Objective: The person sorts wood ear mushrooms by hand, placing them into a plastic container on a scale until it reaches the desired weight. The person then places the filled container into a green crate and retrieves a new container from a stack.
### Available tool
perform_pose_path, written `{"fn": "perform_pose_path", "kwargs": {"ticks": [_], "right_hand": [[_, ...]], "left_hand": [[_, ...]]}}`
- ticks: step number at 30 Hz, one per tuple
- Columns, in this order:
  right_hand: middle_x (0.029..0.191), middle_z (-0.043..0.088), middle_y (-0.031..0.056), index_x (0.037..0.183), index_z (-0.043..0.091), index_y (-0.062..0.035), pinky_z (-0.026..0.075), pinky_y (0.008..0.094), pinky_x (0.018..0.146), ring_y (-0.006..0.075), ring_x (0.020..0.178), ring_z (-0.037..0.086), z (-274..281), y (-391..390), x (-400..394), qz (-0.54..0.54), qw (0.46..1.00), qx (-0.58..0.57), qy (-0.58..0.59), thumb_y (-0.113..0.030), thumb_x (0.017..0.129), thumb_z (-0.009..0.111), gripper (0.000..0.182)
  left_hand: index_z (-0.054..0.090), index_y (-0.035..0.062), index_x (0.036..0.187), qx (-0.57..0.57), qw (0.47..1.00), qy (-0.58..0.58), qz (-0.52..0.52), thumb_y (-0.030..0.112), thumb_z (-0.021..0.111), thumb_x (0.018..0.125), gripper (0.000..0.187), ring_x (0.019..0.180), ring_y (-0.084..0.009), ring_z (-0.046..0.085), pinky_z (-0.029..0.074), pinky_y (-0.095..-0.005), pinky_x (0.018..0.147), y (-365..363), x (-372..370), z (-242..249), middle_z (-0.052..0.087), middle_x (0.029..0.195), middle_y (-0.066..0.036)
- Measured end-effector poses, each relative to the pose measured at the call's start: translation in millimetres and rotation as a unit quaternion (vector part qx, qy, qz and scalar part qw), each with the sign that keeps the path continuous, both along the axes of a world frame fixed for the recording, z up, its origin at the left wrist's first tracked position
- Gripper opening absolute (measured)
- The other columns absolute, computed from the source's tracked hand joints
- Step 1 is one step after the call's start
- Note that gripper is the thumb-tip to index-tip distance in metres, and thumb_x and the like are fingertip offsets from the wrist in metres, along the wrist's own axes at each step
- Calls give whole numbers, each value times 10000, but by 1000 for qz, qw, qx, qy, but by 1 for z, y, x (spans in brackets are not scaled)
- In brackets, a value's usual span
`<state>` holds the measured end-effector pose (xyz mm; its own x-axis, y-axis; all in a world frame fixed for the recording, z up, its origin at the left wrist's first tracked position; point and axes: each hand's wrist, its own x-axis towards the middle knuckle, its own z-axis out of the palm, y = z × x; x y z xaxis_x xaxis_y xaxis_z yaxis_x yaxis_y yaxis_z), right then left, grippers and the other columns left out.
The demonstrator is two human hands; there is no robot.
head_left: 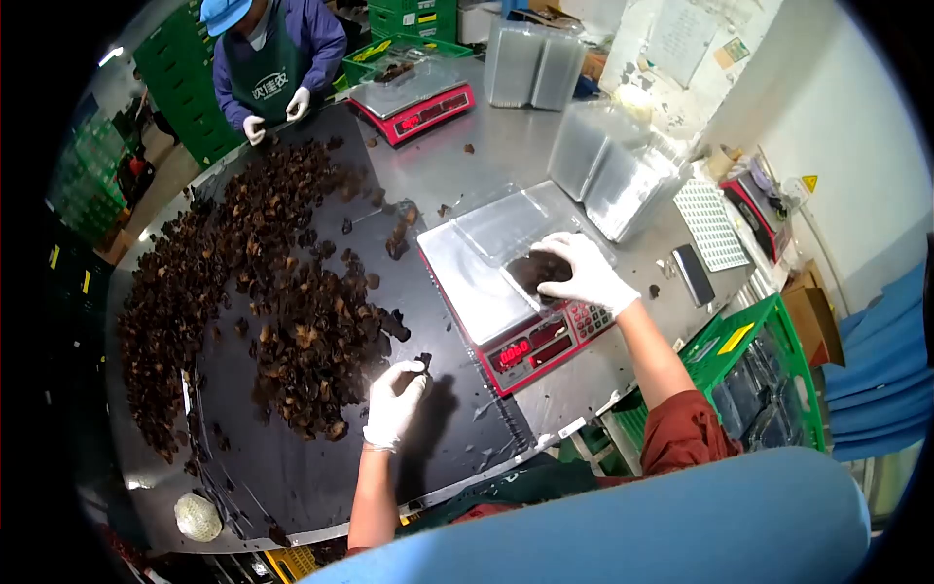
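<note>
My gloved left hand [394, 404] is over the front of the dark mat, pinching a small piece of black fungus [424, 359] between thumb and fingertips. On the red scale [457, 282] at the middle right lies a clear plastic box [486, 229] with its lid folded back. My gloved right hand [589, 275] is curled over a dark clump of black fungus [537, 271] at the box's near part, fingers and thumb around it. The scale's red display is lit. Left of my hands spreads a large heap of black fungus [302, 336].
Stacked clear boxes [618, 175] stand behind the scale. Across the table, a co-worker in gloves [298, 104] works near a second red scale [413, 107]. A phone-like dark object [692, 274], a white sheet [711, 224] and a green crate [754, 360] are at right.
</note>
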<state>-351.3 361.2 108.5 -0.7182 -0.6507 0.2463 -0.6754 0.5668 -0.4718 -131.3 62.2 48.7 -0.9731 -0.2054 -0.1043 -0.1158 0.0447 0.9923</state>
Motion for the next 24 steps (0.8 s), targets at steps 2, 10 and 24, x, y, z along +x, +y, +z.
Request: {"fn": "perform_pose_path", "kwargs": {"ticks": [2,10,24], "right_hand": [[1225,566,133,1241,577,-99,377,388,1033,301,1194,491,1,8,-4,-24,994,-103,-34,-285,763,693,527],[1053,659,179,1128,623,9,471,349,921,290,1013,629,-73,59,-31,-211,959,-185,-33,-103,913,513,266],[1030,604,126,1121,617,-37,468,356,842,268,933,579,-32,31,28,-184,968,-173,-15,-70,821,601,302]], "left_hand": [[613,-14,1015,18,1000,-18,2,-46,601,868,151,799,-95,587,493,-230,718,9,-11,17,633,896,-38],[649,28,1073,-148,984,79,-63,155,649,845,261,891,-192,647,502,-301,831,54,-96,53,682,967,-115],[649,173,1151,-472,842,198,-170,443,720,714,518,1074,-337,518,429,-448,913,132,-174,48,570,1120,-144]]}}
